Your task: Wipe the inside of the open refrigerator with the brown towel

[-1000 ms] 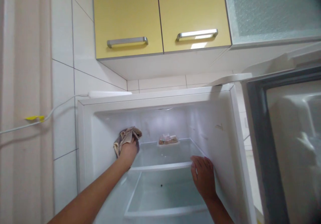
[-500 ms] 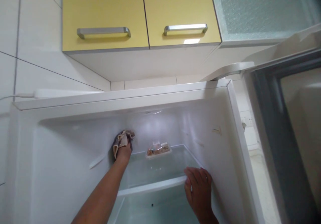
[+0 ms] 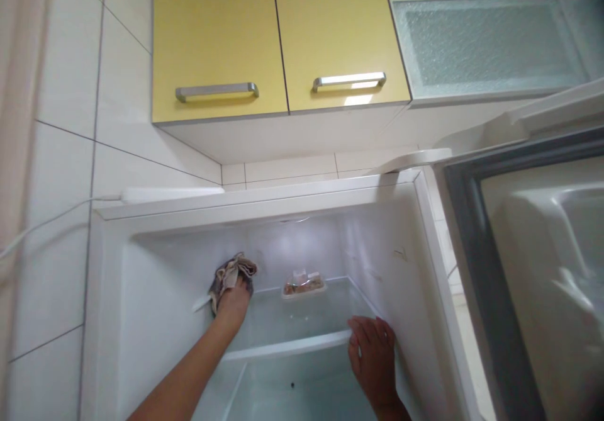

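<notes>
My left hand [image 3: 237, 296] reaches deep into the fridge and is closed on a crumpled patterned cloth [image 3: 227, 279], pressed near the left inner wall toward the back. Toward the right side, my right hand [image 3: 375, 355] has its fingers curled over the white front edge of a glass shelf [image 3: 292, 347]. A white tray of food [image 3: 304, 290] under clear wrap sits at the back of that shelf, to the right of the cloth.
The fridge door [image 3: 500, 270] stands wide to the right. Yellow cupboards [image 3: 217, 37] with metal handles hang above the fridge. A lower glass shelf [image 3: 302, 399] carries a small dark spot. A white cable [image 3: 61, 216] runs along the tiled wall at left.
The view has shifted up and to the left. My left hand has moved the cloth slightly lower along the left wall. My right hand stays at the shelf edge.
</notes>
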A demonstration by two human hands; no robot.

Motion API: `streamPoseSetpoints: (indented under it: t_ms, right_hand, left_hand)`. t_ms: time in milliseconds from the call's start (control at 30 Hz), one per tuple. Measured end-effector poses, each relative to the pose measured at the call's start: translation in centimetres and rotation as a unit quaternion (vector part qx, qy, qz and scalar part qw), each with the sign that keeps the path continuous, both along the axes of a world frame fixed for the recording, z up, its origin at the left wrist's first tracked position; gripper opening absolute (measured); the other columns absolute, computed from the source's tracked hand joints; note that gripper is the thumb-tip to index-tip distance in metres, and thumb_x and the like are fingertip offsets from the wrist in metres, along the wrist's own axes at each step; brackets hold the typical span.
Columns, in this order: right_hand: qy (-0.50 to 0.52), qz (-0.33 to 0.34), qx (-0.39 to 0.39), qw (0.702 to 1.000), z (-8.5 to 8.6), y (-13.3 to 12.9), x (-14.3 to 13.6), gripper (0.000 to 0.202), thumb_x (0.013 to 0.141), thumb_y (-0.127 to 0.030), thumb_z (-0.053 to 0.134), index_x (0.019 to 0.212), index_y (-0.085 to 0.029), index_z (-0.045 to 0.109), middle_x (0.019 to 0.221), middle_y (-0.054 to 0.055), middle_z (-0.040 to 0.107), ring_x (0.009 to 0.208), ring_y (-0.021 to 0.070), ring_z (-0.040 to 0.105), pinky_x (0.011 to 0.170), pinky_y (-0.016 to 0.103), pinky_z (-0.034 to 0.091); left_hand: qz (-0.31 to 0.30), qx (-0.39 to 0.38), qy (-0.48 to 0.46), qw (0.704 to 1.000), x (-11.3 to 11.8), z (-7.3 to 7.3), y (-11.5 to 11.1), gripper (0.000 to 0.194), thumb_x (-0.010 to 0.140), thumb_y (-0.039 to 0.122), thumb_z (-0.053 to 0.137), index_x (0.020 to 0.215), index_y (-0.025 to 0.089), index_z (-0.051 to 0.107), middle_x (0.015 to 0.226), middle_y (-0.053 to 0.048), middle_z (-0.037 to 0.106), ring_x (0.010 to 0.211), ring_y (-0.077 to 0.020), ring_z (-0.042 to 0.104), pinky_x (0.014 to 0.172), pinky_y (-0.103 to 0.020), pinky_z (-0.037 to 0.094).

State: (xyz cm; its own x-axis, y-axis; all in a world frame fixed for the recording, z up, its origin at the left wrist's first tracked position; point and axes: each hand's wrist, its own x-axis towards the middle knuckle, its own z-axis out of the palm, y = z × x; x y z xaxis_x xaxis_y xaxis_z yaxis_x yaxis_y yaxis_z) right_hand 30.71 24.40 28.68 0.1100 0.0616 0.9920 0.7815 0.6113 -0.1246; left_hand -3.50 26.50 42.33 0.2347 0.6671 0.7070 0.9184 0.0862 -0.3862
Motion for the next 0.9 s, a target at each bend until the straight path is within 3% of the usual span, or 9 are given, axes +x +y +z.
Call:
streamPoseSetpoints:
  t_ms: [100, 233, 333, 467, 567, 700, 767, 900]
  right_hand:
    - [-0.008, 0.004, -0.010, 1.000, 0.0, -0.2, 0.2, 0.026, 0.097, -0.016, 0.040, 0.103, -0.023, 0.065, 0.095, 0.002, 0.071, 0.095, 0.0196, 0.059, 0.103, 0.042, 0.035]
    - [-0.016, -0.004, -0.011, 1.000, 0.0, -0.4, 0.4, 0.026, 0.097, -0.016, 0.041, 0.104, -0.023, 0.065, 0.096, 0.002, 0.071, 0.095, 0.0199, 0.059, 0.102, 0.042, 0.036]
    - [-0.022, -0.003, -0.013, 1.000, -0.1, -0.4, 0.5, 0.025, 0.098, -0.016, 0.042, 0.104, -0.023, 0.065, 0.096, 0.002, 0.071, 0.096, 0.0197, 0.059, 0.103, 0.042, 0.035]
    - [-0.029, -0.001, -0.017, 0.999, -0.2, -0.3, 0.6, 0.023, 0.097, -0.017, 0.043, 0.105, -0.023, 0.065, 0.098, 0.002, 0.071, 0.096, 0.0193, 0.059, 0.103, 0.041, 0.036]
    - [-0.036, 0.001, -0.019, 0.999, -0.3, -0.4, 0.8, 0.023, 0.096, -0.016, 0.045, 0.106, -0.022, 0.065, 0.098, 0.002, 0.071, 0.097, 0.0193, 0.059, 0.104, 0.041, 0.036]
    - [-0.039, 0.007, -0.021, 0.999, -0.1, -0.6, 0.9, 0.024, 0.096, -0.014, 0.044, 0.107, -0.020, 0.065, 0.099, 0.003, 0.071, 0.098, 0.0194, 0.059, 0.104, 0.041, 0.036]
    - [-0.035, 0.010, -0.023, 0.999, -0.1, -0.6, 0.9, 0.025, 0.096, -0.015, 0.044, 0.107, -0.021, 0.065, 0.098, 0.003, 0.070, 0.098, 0.0193, 0.059, 0.103, 0.041, 0.037]
    - [-0.019, 0.015, -0.025, 0.999, -0.2, -0.5, 0.6, 0.025, 0.096, -0.014, 0.044, 0.107, -0.021, 0.065, 0.099, 0.003, 0.070, 0.098, 0.0195, 0.058, 0.104, 0.042, 0.036]
  left_hand:
    - [0.054, -0.022, 0.023, 0.998, 0.7, -0.6, -3.4, 0.040, 0.078, -0.003, 0.040, 0.082, 0.010, 0.078, 0.095, -0.021, 0.075, 0.112, -0.0334, 0.065, 0.084, -0.042, 0.057]
    - [0.116, -0.026, 0.084, 0.989, 2.2, -0.4, -8.5, 0.039, 0.082, 0.000, 0.041, 0.092, 0.009, 0.078, 0.105, -0.020, 0.075, 0.117, -0.0312, 0.063, 0.101, -0.044, 0.050]
    - [0.161, 0.000, 0.148, 0.976, 3.0, 0.7, -12.5, 0.039, 0.084, 0.003, 0.044, 0.105, 0.011, 0.075, 0.119, -0.018, 0.072, 0.123, -0.0307, 0.059, 0.111, -0.046, 0.043]
    - [0.151, 0.027, 0.143, 0.978, 3.4, 2.9, -15.5, 0.046, 0.086, 0.004, 0.040, 0.121, 0.012, 0.068, 0.133, -0.019, 0.065, 0.128, -0.0297, 0.055, 0.112, -0.045, 0.040]
    - [0.127, -0.020, 0.062, 0.990, 3.8, 4.6, -14.9, 0.045, 0.083, 0.000, 0.040, 0.112, 0.013, 0.072, 0.126, -0.019, 0.067, 0.124, -0.0295, 0.058, 0.110, -0.044, 0.041]
    - [0.096, -0.061, -0.052, 0.992, 4.4, 6.6, -11.5, 0.033, 0.080, 0.001, 0.048, 0.091, 0.017, 0.074, 0.101, -0.016, 0.073, 0.104, -0.0290, 0.066, 0.097, -0.042, 0.049]
    - [0.092, -0.044, -0.071, 0.992, 4.7, 7.4, -9.5, 0.032, 0.081, 0.004, 0.050, 0.097, 0.019, 0.073, 0.100, -0.015, 0.073, 0.102, -0.0285, 0.066, 0.094, -0.040, 0.050]
    - [0.086, 0.039, -0.141, 0.985, 5.6, 8.1, -5.3, 0.045, 0.086, 0.015, 0.048, 0.130, 0.020, 0.058, 0.122, -0.016, 0.068, 0.115, -0.0313, 0.063, 0.096, -0.045, 0.050]
